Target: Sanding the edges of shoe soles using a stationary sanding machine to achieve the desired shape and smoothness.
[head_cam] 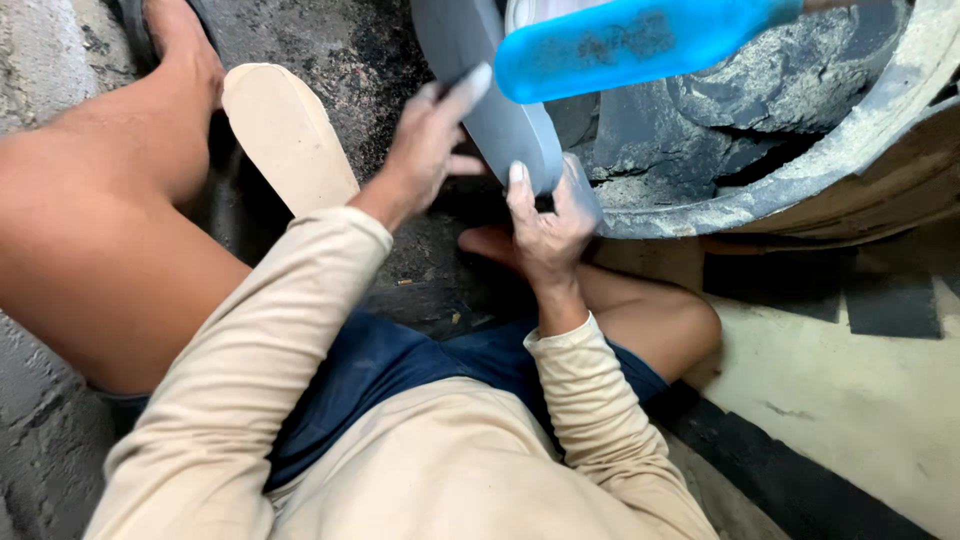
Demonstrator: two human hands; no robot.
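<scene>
I am sitting low on the rough concrete floor (40, 440), my cream long sleeves (250, 370) and dark blue shorts (380, 365) closest below me, my bare knees spread to either side. Everything here I am placing against the grey sole (500, 110), a smooth, matte, rubbery slab with a rounded end, which I am holding tilted just above my lap.

My right hand (548, 225) is gripping the sole's lower rounded end, thumb pressing on its flat face and fingers wrapping behind the edge. My left hand (430, 145) is lying against the sole's left edge, fingers stretched out long and flat, the forefinger reaching up along the face. The two hands are apart, one at each side of the same piece, both closed onto it.

Left of the sole, a pale beige sole (285, 135) with a soft foam-like surface is lying flat on the dark, gritty floor, beside my left leg. My foot (180, 40) is resting beyond it.

Just right of the grey sole, and crossing over its upper part, a bright blue sole-shaped piece (640, 40) is showing, glossy and smudged with dark dust. Behind it, a wide round tub (800, 190) with a thick, crusted grey rim is holding dark, lumpy, cracked material (790, 75). Below the tub, farther right of the sole, cream sheets with black strips (880, 300) are lying flat.
</scene>
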